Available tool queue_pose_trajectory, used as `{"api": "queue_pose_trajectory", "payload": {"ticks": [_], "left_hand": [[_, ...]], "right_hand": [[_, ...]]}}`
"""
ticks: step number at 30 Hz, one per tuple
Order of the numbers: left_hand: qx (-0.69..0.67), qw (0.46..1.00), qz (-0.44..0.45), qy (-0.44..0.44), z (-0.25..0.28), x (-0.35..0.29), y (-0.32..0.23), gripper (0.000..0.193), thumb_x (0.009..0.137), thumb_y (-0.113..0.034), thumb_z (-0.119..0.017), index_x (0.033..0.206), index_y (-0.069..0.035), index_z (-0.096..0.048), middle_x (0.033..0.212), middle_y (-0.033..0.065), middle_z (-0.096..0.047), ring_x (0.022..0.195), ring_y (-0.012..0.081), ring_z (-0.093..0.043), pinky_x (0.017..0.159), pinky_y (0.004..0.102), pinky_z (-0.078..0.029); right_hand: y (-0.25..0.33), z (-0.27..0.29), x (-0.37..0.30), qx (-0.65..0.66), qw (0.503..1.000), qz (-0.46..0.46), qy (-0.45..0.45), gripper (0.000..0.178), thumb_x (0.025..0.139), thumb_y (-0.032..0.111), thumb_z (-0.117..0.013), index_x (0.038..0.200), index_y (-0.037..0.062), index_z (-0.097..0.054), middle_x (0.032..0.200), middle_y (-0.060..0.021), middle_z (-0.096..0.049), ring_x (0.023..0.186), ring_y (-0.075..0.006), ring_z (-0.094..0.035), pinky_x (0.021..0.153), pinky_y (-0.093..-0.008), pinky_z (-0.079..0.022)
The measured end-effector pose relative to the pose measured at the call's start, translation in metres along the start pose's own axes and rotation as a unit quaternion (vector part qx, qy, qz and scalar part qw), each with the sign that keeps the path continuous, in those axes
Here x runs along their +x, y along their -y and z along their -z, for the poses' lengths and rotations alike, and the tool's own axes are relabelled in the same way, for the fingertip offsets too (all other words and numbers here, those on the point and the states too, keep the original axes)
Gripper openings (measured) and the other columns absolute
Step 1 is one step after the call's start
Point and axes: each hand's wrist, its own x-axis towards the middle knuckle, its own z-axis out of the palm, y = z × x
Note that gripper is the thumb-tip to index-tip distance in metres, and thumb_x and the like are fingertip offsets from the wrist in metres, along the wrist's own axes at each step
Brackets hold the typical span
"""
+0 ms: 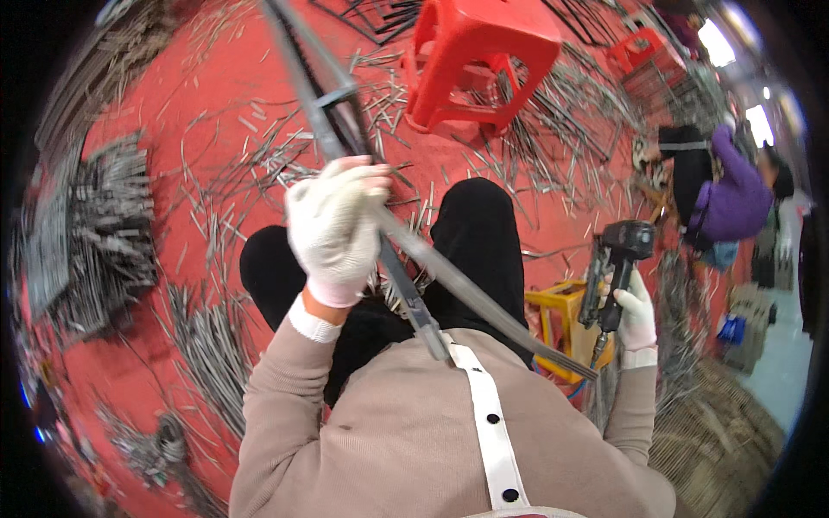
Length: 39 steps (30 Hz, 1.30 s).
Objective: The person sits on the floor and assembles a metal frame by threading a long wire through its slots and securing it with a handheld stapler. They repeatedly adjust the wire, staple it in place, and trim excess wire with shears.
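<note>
My left hand (335, 229), in a white glove with bare fingertips, is closed around a long grey strip frame (324, 112). The frame's narrow bars run from the upper left, past my fist, down across my lap; a short crosspiece joins two of them. The frame and this hand are smeared by motion. Off to the right, my gloved right hand (635, 318) grips the handle of a black pneumatic nail gun (629, 240). Its head points up and away from me, and a metal hose fitting sits at the handle's lower end. The nail gun is apart from the frame.
A red plastic stool (484, 34) stands ahead, with loose grey strips (561, 129) scattered around it on the red floor. Stacked strips (95, 233) lie at left. A yellow stool (561, 324) is beside my right knee. Another person in purple (734, 194) bends over at right.
</note>
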Motion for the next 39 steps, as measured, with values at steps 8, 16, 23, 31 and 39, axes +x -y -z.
{"api": "queue_pose_trajectory", "payload": {"ticks": [8,16,23,31,39], "left_hand": [[-0.081,0.992,0.098,-0.007,-0.007,-0.016,-0.005,0.018,0.099,0.005,-0.054,0.099,0.010,-0.071,0.110,0.0194,-0.075,0.115,0.0321,-0.066,0.107,0.0449,-0.046],[-0.092,0.988,0.124,0.018,-0.002,-0.018,0.001,0.030,0.110,-0.009,-0.044,0.107,0.006,-0.070,0.116,0.0177,-0.073,0.131,0.0382,-0.058,0.116,0.0531,-0.041],[0.040,0.994,0.088,0.048,0.001,-0.008,-0.005,0.027,0.108,-0.012,-0.051,0.095,0.007,-0.067,0.112,0.0231,-0.072,0.122,0.0391,-0.063,0.110,0.0522,-0.048],[0.027,0.993,0.096,0.070,-0.005,-0.006,-0.004,0.041,0.108,-0.034,-0.058,0.095,0.003,-0.070,0.106,0.0219,-0.076,0.120,0.0391,-0.064,0.113,0.0584,-0.039],[-0.072,0.994,0.073,0.048,-0.022,0.003,-0.007,0.021,0.105,-0.015,-0.059,0.100,0.001,-0.072,0.105,0.0182,-0.077,0.116,0.0373,-0.066,0.109,0.0556,-0.043]], "right_hand": [[-0.243,0.186,0.004,-0.439,0.792,-0.095,-0.413,0.069,0.090,0.004,-0.051,0.158,0.0062,-0.043,0.141,-0.0275,-0.060,0.122,-0.0435,-0.061,0.105,-0.0410,-0.048],[-0.259,0.087,0.093,-0.560,0.750,0.194,-0.292,0.028,0.084,0.009,-0.067,0.111,0.0116,-0.074,0.108,-0.0128,-0.072,0.103,-0.0359,-0.067,0.093,-0.0479,-0.053],[-0.403,0.054,0.240,-0.406,0.853,-0.302,-0.127,0.043,0.103,0.040,-0.046,0.125,0.0131,-0.071,0.121,-0.0177,-0.073,0.116,-0.0388,-0.067,0.096,-0.0493,-0.053],[-0.407,0.042,0.268,-0.539,0.795,-0.242,-0.136,0.029,0.093,0.028,-0.073,0.098,0.0008,-0.063,0.101,-0.0193,-0.074,0.094,-0.0358,-0.071,0.085,-0.0472,-0.054],[-0.154,-0.049,0.251,0.083,0.991,0.085,0.056,0.044,0.097,0.011,-0.069,0.138,-0.0007,-0.060,0.117,0.0004,-0.061,0.100,-0.0087,-0.053,0.095,-0.0271,-0.046]]}}
